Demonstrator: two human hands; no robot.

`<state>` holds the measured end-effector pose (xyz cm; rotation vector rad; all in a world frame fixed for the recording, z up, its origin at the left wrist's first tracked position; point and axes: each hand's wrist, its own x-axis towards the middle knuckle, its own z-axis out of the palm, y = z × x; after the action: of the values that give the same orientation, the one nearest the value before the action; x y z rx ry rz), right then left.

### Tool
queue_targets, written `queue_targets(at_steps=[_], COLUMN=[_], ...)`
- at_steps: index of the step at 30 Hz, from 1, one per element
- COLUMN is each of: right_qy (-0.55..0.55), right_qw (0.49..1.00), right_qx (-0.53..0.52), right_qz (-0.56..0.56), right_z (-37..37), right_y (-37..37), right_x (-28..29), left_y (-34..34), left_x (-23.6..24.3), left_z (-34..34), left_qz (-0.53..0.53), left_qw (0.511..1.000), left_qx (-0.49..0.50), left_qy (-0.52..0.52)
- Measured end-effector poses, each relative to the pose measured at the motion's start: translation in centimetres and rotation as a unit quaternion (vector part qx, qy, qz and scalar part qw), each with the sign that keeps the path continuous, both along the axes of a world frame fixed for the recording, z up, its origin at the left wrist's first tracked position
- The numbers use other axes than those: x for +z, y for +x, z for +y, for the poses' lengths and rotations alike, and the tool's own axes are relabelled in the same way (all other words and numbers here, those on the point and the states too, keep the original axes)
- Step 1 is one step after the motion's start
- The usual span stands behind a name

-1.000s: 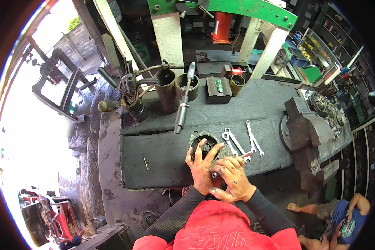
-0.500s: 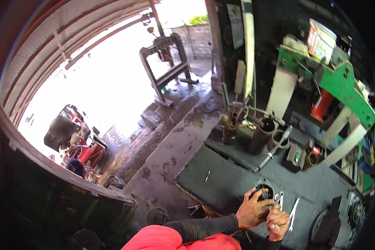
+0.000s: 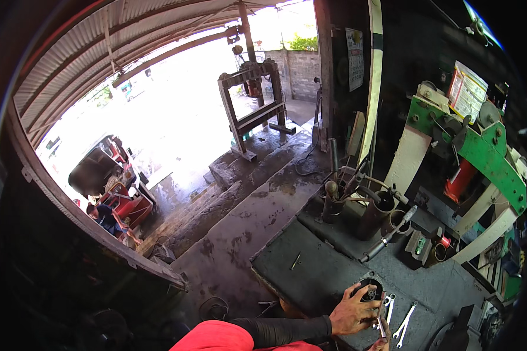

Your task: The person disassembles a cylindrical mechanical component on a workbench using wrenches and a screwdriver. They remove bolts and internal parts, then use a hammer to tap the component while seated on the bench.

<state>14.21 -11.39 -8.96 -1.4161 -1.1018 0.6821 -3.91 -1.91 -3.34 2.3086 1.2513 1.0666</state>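
On the dark bench top sits a round, open metal housing point(image 3: 373, 283) with a dark inside. My left hand point(image 3: 351, 312) lies over its near side, fingers apart and bent around the rim. Beside it, at the lower edge, my right hand point(image 3: 381, 344) is only partly in view, closed on a slim metal tool point(image 3: 382, 325); its exact kind cannot be made out. Just right of the housing lies a silver wrench point(image 3: 390, 303), and farther right a second pale wrench point(image 3: 405, 325) lies slantwise.
A small metal piece point(image 3: 295, 261) lies on the bench's left part. Metal cylinders point(image 3: 376, 215) holding tools and a long bar tool point(image 3: 389, 234) stand or lean behind. A green and white frame point(image 3: 498, 153) rises right; a press frame point(image 3: 253, 105) stands outside. A person point(image 3: 110, 219) crouches by a red vehicle.
My view has tilted up, so the scene sits lower. My right hand has moved down toward the lower edge, with the slim tool in it. My left hand stays on the housing.
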Motion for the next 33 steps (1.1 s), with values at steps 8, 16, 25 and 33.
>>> queue_targets(at_steps=[8,16,25,33], right_qy=[-0.037,-0.067,-0.133,-0.206], right_qw=[0.994,0.987,0.978,0.968], right_qx=[-0.028,-0.023,0.018,0.058], right_qz=[0.097,0.145,0.157,0.132], right_z=[3.0,4.7,7.2,7.0], right_y=[-2.1,-2.2,-4.1,-6.1], right_x=[-0.6,1.2,6.8,13.3], left_y=[0.1,-0.3,0.1,0.5], left_x=[-0.1,0.0,0.4,-0.5], left_z=[-0.2,-0.2,-0.2,-0.2], left_qz=[-0.014,-0.016,0.042,0.004], left_qw=[1.000,0.999,0.998,0.999], left_qx=[0.011,-0.031,-0.028,-0.024], left_qy=[0.008,-0.001,-0.048,-0.027])
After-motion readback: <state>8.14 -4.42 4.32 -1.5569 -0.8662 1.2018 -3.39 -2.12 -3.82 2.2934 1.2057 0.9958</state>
